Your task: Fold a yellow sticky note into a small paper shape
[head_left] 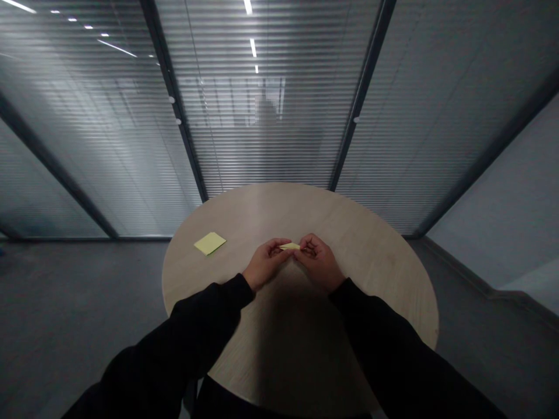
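Between my two hands, over the middle of the round table, is a small folded piece of yellow paper (290,246). My left hand (268,261) pinches its left end between thumb and fingers. At the right end, my right hand (319,262) grips it the same way, with the fingertips of both hands close together. Parts of the paper are hidden behind the fingers, so its full folded shape cannot be made out. Off to the left lies a pad of yellow sticky notes (210,243), flat on the table and apart from both hands.
The round wooden table (279,203) stands close to a glass partition with blinds (271,157) and dark frames. Grey floor (87,302) shows on both sides. A pale wall (515,215) rises at the right.
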### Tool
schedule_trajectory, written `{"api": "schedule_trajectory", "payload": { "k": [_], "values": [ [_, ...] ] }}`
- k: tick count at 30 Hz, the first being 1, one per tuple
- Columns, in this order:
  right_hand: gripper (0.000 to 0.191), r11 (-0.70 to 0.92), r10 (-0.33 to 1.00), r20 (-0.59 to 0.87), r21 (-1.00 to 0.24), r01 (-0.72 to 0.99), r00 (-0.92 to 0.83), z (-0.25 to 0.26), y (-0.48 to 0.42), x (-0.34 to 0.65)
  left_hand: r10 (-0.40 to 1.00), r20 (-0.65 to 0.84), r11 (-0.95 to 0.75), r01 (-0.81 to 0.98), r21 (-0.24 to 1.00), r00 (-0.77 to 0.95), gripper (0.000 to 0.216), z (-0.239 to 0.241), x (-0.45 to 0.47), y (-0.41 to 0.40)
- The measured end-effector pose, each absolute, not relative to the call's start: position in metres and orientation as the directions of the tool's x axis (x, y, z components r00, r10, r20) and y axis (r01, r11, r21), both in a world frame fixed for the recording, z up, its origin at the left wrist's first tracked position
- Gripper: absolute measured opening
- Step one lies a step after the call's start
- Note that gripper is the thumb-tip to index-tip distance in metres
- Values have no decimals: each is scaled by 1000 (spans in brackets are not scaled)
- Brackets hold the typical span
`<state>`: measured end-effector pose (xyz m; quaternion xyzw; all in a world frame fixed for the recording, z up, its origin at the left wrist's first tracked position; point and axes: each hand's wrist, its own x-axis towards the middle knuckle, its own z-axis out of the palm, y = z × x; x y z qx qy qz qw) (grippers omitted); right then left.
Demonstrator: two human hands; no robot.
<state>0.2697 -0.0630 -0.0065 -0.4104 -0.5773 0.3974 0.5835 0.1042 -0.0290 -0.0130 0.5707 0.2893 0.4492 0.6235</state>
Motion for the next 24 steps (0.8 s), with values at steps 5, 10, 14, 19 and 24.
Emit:
{"api": "schedule_trajectory", "payload": {
  "k": [5, 10, 14, 19, 24],
  "values": [
    [31, 359, 932, 360, -932, 48, 25, -7, -62, 270, 893, 206, -182, -97, 979, 401, 39, -15, 100, -27],
    [30, 354, 934, 356, -933, 65, 15, -9, -63, 269, 887, 224, -241, -10, 971, 404, 40, -21, 99, -21],
    [30, 354, 935, 356, -931, 92, 2, -8, -66, 267, 887, 234, -258, 7, 966, 399, 39, -20, 99, -22],
    [31, 294, 955, 296, -952, 85, 12, -7, -66, 266, 883, 267, -295, 16, 955, 386, 36, -15, 100, -26],
    [34, 245, 969, 245, -970, -1, 30, -11, -61, 267, 883, 258, -273, -20, 962, 391, 37, -15, 100, -27]
  ]
}}
